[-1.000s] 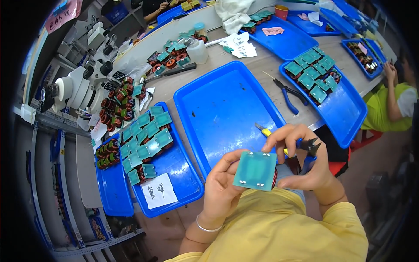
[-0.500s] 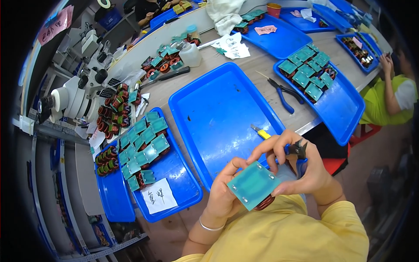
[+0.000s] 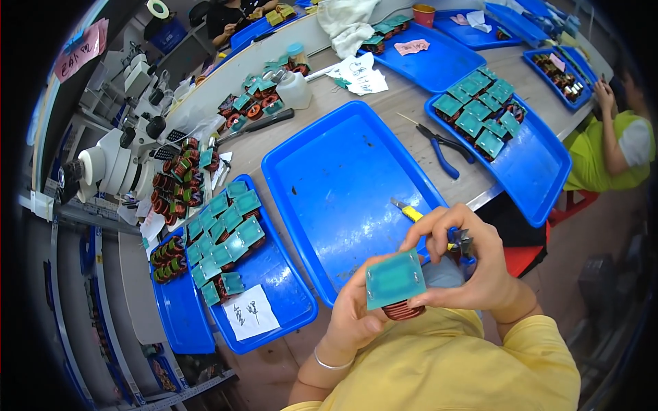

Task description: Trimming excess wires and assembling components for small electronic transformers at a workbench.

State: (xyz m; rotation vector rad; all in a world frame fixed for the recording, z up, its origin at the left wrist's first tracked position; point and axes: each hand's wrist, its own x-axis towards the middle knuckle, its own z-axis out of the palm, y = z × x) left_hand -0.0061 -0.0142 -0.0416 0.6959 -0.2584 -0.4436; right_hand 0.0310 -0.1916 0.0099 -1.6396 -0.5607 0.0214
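Grey worktop (image 3: 384,116), blue trays all over it. Nearest: left hand (image 3: 353,318) cups a copper-wound coil (image 3: 403,312) from below, its square green board (image 3: 394,279) facing up. Right hand (image 3: 473,270) pinches the board's right edge with its fingertips, small cutters (image 3: 463,241) tucked in the same grip. Just beyond, a large blue tray (image 3: 343,185), bare. Left tray (image 3: 274,301) holds more green boards and a paper note (image 3: 249,312). Blue-handled pliers (image 3: 439,144) lie farther out.

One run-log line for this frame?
left hand: under coil part | right hand: grips its edge | middle blue tray: beyond hands
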